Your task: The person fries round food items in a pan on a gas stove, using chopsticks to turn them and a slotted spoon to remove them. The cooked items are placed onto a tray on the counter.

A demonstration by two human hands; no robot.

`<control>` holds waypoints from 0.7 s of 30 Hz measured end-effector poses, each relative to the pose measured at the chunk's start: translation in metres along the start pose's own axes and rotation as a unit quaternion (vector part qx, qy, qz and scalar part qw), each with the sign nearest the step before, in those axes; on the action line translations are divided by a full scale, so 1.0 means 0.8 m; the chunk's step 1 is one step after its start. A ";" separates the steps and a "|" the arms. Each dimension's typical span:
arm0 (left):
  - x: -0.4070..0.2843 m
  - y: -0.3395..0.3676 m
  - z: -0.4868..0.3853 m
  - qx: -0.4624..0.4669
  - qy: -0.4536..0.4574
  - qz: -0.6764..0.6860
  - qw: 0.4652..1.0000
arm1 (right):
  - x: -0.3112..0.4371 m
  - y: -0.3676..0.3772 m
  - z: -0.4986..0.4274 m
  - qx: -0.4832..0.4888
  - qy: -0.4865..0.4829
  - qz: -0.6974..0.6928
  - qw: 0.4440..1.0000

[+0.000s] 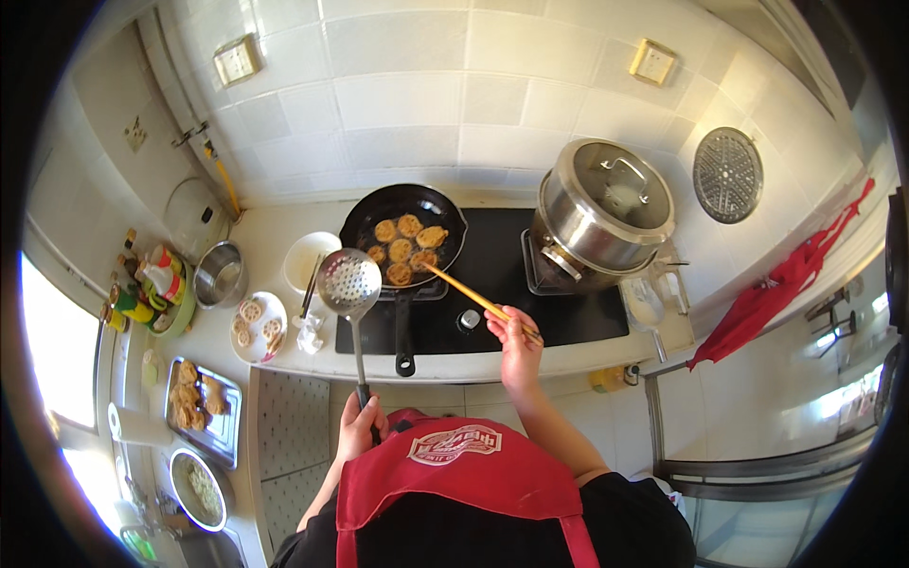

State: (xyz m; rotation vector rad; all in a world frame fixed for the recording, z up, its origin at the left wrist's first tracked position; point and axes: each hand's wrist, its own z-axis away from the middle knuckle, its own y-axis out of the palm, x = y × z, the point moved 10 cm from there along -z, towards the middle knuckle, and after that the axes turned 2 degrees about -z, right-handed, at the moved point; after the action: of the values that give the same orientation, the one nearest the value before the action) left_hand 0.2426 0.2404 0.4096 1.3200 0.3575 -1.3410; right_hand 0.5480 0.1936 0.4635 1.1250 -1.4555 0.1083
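My left hand [362, 424] grips the dark handle of a perforated metal skimmer [349, 282], whose round head is raised beside the pan, over the counter's edge area. In my right hand [517, 346] is a pair of wooden chopsticks [474, 297], their tips at a battered lotus root slice [425, 260] in the black frying pan [427, 199]. Several more golden battered slices [400, 250] lie in oil in the pan, which stands on the left burner of a black gas hob [490, 248]. The pan's handle points towards me.
Left of the pan are a white bowl [300, 261], a plate with raw lotus slices [258, 302], a steel bowl [220, 275], a seasoning basket [174, 323] and a metal tray of fried pieces [231, 444]. A lidded steamer pot [603, 227] occupies the right burner.
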 end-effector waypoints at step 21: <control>-0.047 -0.091 -0.005 -0.009 0.026 0.033 0.999 | -0.077 0.014 -0.153 -0.073 -0.027 0.220 0.972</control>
State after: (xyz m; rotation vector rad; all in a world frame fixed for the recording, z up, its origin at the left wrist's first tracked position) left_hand 0.1730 0.2833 0.4049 1.3430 0.3568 -1.2476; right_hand 0.6154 0.3125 0.4521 0.6765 -1.7134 0.2768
